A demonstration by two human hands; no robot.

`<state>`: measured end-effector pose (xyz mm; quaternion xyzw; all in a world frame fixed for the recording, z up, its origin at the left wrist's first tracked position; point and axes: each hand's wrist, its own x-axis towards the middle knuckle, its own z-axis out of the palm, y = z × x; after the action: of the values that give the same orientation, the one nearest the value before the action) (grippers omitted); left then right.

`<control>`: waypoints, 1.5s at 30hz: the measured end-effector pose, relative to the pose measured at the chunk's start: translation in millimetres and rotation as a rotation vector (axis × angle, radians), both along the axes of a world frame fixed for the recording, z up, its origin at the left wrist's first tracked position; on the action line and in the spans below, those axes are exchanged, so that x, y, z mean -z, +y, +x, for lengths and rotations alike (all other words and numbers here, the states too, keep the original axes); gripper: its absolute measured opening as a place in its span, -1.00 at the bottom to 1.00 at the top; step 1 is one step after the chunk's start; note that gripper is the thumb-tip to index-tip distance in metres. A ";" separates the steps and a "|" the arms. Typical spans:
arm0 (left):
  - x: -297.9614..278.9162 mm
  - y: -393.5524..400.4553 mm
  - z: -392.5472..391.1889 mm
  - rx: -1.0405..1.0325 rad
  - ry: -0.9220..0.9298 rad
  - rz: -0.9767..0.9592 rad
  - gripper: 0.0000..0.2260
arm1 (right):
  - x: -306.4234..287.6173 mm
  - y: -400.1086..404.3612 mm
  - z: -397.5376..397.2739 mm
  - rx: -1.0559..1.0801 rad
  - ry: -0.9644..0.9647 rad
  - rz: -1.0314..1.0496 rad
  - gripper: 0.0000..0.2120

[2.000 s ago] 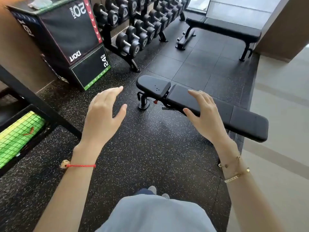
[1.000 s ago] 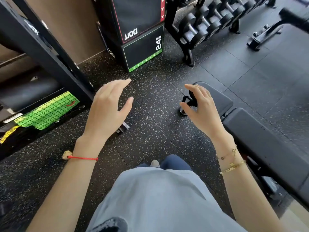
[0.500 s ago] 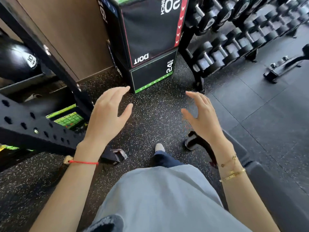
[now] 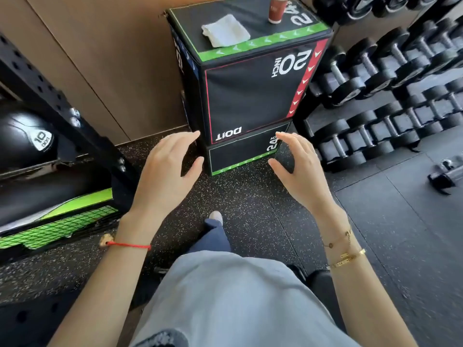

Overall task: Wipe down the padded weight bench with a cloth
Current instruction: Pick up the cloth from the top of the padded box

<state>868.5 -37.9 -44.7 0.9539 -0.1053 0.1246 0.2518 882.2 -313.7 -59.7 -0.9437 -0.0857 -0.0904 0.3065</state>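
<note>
While both hands hang over the speckled rubber floor [image 4: 240,196], the far left shows a perforated black steel rack [image 4: 50,101] sheltering a glossy black medicine ball [image 4: 25,139] marked 10, with a bright green gridded pad [image 4: 57,229] beneath. Next comes the left hand [image 4: 165,176], fingers loosely spread and grasping nothing, a red string bracelet [image 4: 127,244] at the wrist. Behind it a brown wall panel [image 4: 105,58] meets a padded black plyo box [image 4: 250,91] with green and red trim; on its top lies the folded white cloth [image 4: 225,30], soft and ribbed, beside what seems to be a paper cup [image 4: 276,8], cut off by the frame. The right hand [image 4: 300,174] is likewise relaxed and empty. Rightward, rows of round rubber dumbbells [image 4: 390,78] fill their rack.
</note>
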 end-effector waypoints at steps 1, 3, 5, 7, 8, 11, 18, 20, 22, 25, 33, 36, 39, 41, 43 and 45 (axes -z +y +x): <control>3.5 0.1 16.0 0.000 0.001 -0.005 -0.60 | 3.1 1.0 16.7 -0.006 -0.003 0.004 -0.53; 10.3 1.3 49.5 0.002 0.006 -0.012 -0.60 | 9.8 3.2 49.8 -0.010 0.003 0.006 -0.53; 14.9 3.9 84.2 0.001 0.016 -0.012 -0.60 | 15.7 6.3 83.9 -0.009 0.018 0.008 -0.52; 17.5 9.6 120.0 0.001 0.019 -0.006 -0.60 | 19.6 11.4 120.9 -0.008 0.024 0.007 -0.52; 17.6 13.5 137.8 -0.001 0.020 -0.001 -0.60 | 19.9 14.6 140.2 -0.010 0.025 0.008 -0.52; 12.9 26.6 194.7 -0.022 0.013 0.006 -0.60 | 15.8 25.6 202.9 -0.024 0.023 -0.005 -0.52; 2.0 50.2 317.5 -0.026 -0.017 0.033 -0.59 | 4.1 47.7 332.7 -0.016 -0.014 0.020 -0.53; 2.3 51.7 346.4 -0.026 -0.013 0.035 -0.60 | 3.4 51.4 360.0 -0.010 -0.021 0.014 -0.54; 4.7 50.2 373.1 -0.022 -0.008 0.042 -0.60 | 4.6 52.4 385.3 -0.002 -0.015 0.005 -0.55; 12.6 45.8 407.4 -0.022 0.012 0.046 -0.60 | 8.9 52.8 420.3 0.008 0.012 0.025 -0.55; 51.1 17.2 487.9 -0.115 0.058 0.001 -0.60 | 25.4 45.1 526.8 -0.044 0.103 -0.010 -0.50; 68.7 4.7 513.0 -0.163 0.108 0.010 -0.58 | 32.4 44.3 568.7 -0.088 0.166 -0.049 -0.44; 84.7 -7.4 532.0 -0.195 0.167 0.041 -0.57 | 42.4 48.6 604.3 -0.099 0.279 -0.094 -0.37; 93.2 -13.3 539.7 -0.209 0.194 0.063 -0.56 | 48.9 53.5 622.1 -0.098 0.344 -0.125 -0.33; 99.9 -16.5 543.9 -0.222 0.217 0.074 -0.56 | 54.7 58.9 635.4 -0.090 0.372 -0.144 -0.31; 104.7 -17.7 546.0 -0.230 0.240 0.085 -0.56 | 58.7 63.8 644.5 -0.066 0.361 -0.151 -0.31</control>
<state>1414.4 -55.7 -149.4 0.9775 0.0300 0.0333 0.2063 1526.7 -249.9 -118.3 -0.9616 -0.0666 0.0971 0.2481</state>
